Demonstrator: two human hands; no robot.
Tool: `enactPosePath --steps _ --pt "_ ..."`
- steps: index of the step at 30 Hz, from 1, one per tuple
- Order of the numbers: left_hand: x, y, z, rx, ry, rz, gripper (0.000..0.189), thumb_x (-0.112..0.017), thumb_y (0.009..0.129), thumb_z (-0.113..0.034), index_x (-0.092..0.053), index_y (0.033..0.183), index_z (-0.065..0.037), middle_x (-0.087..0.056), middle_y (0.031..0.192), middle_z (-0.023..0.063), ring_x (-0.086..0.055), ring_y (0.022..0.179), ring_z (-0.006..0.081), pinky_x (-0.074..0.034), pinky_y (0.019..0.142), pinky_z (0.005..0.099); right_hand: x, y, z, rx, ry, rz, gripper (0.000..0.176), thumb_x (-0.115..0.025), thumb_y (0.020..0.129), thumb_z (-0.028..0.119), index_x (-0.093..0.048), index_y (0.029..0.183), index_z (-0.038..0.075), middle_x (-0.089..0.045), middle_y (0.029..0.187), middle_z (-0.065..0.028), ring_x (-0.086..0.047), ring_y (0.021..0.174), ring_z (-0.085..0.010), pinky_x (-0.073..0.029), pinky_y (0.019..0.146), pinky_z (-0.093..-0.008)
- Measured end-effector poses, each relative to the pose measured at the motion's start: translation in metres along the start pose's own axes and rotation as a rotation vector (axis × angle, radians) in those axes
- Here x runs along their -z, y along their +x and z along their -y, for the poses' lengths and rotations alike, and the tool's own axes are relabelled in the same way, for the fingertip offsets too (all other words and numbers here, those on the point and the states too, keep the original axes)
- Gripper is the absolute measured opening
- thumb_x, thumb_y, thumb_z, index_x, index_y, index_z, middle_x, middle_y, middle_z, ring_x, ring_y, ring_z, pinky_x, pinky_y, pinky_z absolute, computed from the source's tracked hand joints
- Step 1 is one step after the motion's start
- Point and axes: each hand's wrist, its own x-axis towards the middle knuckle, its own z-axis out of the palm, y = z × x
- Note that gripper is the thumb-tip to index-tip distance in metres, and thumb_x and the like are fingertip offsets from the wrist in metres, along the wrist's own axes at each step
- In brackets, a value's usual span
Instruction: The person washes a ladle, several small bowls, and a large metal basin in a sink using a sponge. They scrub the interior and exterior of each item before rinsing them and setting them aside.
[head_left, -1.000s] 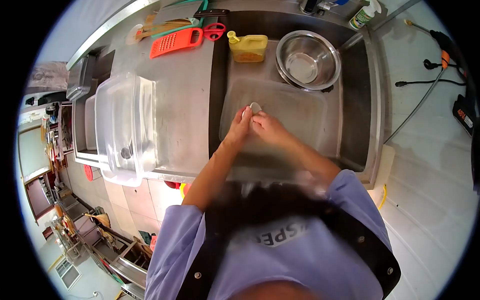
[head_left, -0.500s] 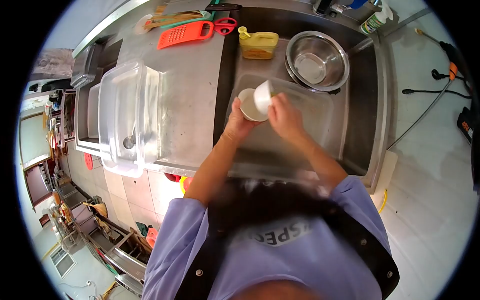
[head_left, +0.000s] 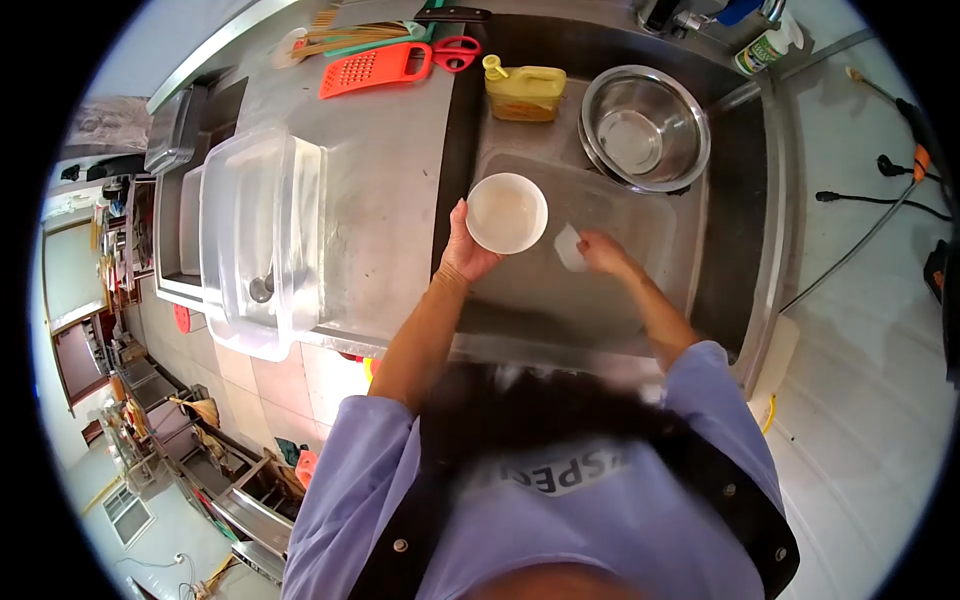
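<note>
The left hand (head_left: 468,250), fingers partly spread, cups a white bowl (head_left: 507,213) from below and the side, its open top facing the camera over the sink (head_left: 610,300). The right hand (head_left: 603,252) is mostly closed — fingers bent around the edge of a small white cup (head_left: 571,248), which is blurred and held just beside the bowl, apart from it. Farther off in the sink stand a yellow jug (head_left: 525,94) and, near it, stacked metal bowls (head_left: 645,130). On the desk (head_left: 385,180) lie an orange grater (head_left: 370,70) and red-handled scissors (head_left: 456,54).
</note>
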Motion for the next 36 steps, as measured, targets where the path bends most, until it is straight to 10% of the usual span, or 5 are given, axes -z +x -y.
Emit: enactPosePath --steps 11,17,23,31,36 --pt "0.002 0.004 -0.007 0.004 -0.081 0.021 0.074 -0.045 0.082 -0.067 -0.039 0.136 -0.017 -0.043 0.136 0.0085 -0.045 0.123 0.0304 -0.041 0.098 0.0504 -0.037 -0.015 0.004 -0.085 0.002 0.085 0.028 -0.053 0.081 0.011 -0.057 0.109 0.007 -0.052 0.113 -0.0166 -0.054 0.102 -0.0327 -0.043 0.090 -0.0404" --pt "0.004 0.013 -0.004 0.045 -0.099 -0.003 0.081 -0.040 0.079 -0.074 -0.036 0.137 -0.019 -0.040 0.139 0.0072 -0.042 0.125 0.0304 -0.040 0.098 0.0524 -0.046 -0.016 -0.026 -0.167 -0.414 -0.671 0.030 -0.054 0.083 0.011 -0.057 0.113 0.007 -0.055 0.111 -0.0150 -0.056 0.098 -0.0310 -0.045 0.083 -0.0413" --pt "-0.015 0.012 -0.006 0.025 0.021 -0.007 0.080 -0.035 0.079 -0.075 -0.036 0.137 -0.019 -0.042 0.138 0.0038 -0.041 0.126 0.0271 -0.039 0.099 0.0477 0.007 0.000 -0.022 -0.832 0.894 -0.177 0.030 -0.049 0.083 0.007 -0.058 0.111 0.004 -0.059 0.105 -0.0120 -0.057 0.090 -0.0199 -0.047 0.076 -0.0303" --pt "-0.006 0.039 0.000 0.012 0.177 0.027 0.070 -0.041 0.085 -0.067 -0.039 0.135 -0.019 -0.044 0.135 0.0016 -0.041 0.125 0.0212 -0.036 0.101 0.0431 0.070 -0.012 0.089 0.384 0.692 -0.336 0.029 -0.057 0.077 0.008 -0.057 0.106 0.002 -0.063 0.097 -0.0100 -0.061 0.084 -0.0238 -0.048 0.072 -0.0341" --pt "-0.028 0.052 0.003 -0.123 0.281 -0.020 0.052 -0.054 0.088 -0.046 -0.042 0.128 -0.016 -0.052 0.119 0.0043 -0.050 0.111 0.0199 -0.044 0.092 0.0410 0.066 0.011 0.176 0.153 0.312 -0.583 0.021 -0.060 0.080 0.018 -0.055 0.098 0.007 -0.063 0.094 -0.0169 -0.060 0.087 -0.0376 -0.048 0.071 -0.0435"
